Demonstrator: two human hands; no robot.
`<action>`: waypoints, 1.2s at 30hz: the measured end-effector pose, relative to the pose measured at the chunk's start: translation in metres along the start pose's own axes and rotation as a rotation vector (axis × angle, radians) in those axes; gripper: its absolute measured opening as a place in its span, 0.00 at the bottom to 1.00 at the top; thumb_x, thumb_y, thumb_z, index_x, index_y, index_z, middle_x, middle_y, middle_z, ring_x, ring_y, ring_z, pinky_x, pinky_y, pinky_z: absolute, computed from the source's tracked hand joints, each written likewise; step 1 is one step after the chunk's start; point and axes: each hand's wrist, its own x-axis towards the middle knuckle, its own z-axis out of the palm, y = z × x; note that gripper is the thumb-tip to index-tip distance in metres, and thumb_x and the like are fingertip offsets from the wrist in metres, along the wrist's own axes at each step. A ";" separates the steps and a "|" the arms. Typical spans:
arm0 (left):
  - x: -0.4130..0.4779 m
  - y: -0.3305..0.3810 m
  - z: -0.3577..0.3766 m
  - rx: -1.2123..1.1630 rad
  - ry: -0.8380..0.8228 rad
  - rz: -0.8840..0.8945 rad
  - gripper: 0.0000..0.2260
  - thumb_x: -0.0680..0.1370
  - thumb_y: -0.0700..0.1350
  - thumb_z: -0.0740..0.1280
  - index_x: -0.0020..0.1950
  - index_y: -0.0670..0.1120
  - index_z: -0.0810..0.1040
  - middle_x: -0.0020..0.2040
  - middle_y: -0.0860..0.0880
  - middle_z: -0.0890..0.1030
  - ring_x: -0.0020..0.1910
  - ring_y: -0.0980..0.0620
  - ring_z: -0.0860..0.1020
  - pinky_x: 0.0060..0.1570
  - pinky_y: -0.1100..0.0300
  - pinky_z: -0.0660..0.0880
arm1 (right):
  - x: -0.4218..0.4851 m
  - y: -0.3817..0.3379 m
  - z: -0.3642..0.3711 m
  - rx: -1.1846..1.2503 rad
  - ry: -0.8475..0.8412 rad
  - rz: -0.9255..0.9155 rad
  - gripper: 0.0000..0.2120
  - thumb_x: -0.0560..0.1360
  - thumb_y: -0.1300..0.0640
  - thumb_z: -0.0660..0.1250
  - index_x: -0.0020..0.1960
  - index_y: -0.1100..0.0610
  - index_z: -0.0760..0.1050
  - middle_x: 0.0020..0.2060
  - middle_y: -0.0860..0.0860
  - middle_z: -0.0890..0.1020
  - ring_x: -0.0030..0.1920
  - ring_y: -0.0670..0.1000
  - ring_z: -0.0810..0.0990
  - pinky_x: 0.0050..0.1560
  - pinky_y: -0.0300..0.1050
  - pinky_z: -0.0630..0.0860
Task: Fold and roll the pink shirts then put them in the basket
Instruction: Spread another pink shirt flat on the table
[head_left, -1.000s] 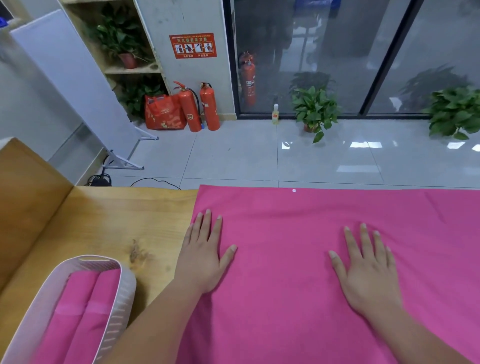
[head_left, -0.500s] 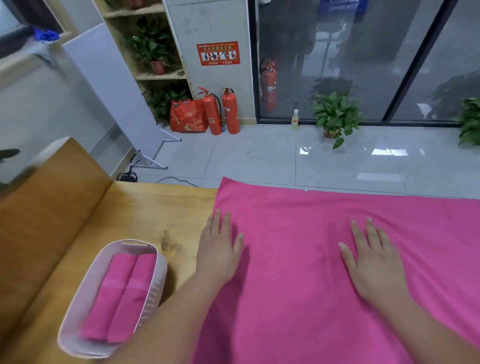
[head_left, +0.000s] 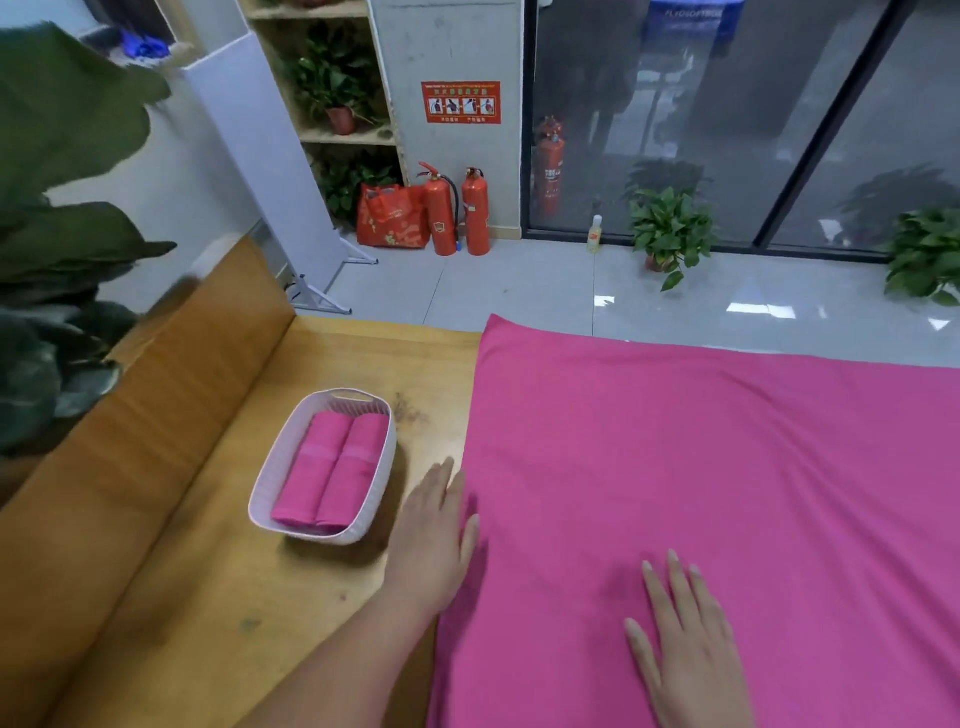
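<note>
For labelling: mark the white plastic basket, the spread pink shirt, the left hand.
white plastic basket (head_left: 280, 460): head view, left wall.
spread pink shirt (head_left: 701, 467): head view, bare middle.
left hand (head_left: 431, 540): head view, back.

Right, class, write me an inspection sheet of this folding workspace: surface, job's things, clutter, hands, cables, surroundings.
Surface: wooden table, bare wood showing on its left part.
Job's things: pink shirt spread flat on the table; white basket to its left holding two rolled shirts side by side.
Clutter: nothing seen.
Hands: left hand flat at the shirt's left edge; right hand flat on the shirt.
Cables: nothing seen.
Surroundings: tiled floor, two fire extinguishers, red bag, potted plants, glass doors.
</note>
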 end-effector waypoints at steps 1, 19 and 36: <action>-0.028 0.014 0.011 0.003 -0.010 0.039 0.28 0.85 0.56 0.58 0.83 0.45 0.65 0.84 0.44 0.61 0.83 0.45 0.59 0.81 0.48 0.57 | -0.019 -0.001 0.001 -0.007 0.013 -0.005 0.36 0.83 0.32 0.47 0.81 0.51 0.68 0.82 0.55 0.65 0.80 0.61 0.65 0.70 0.68 0.73; -0.209 0.050 0.026 0.212 -0.335 0.024 0.34 0.83 0.65 0.53 0.86 0.51 0.55 0.86 0.43 0.53 0.84 0.38 0.53 0.81 0.41 0.55 | -0.183 0.016 -0.017 -0.106 -0.197 0.035 0.39 0.82 0.31 0.41 0.80 0.52 0.70 0.82 0.57 0.64 0.78 0.64 0.68 0.72 0.62 0.66; -0.318 0.047 0.012 0.225 -0.327 -0.123 0.33 0.85 0.65 0.51 0.86 0.53 0.51 0.87 0.46 0.49 0.85 0.41 0.52 0.79 0.45 0.59 | -0.296 0.067 -0.025 -0.076 -0.403 0.257 0.39 0.79 0.26 0.42 0.77 0.43 0.74 0.81 0.52 0.66 0.76 0.62 0.72 0.67 0.64 0.77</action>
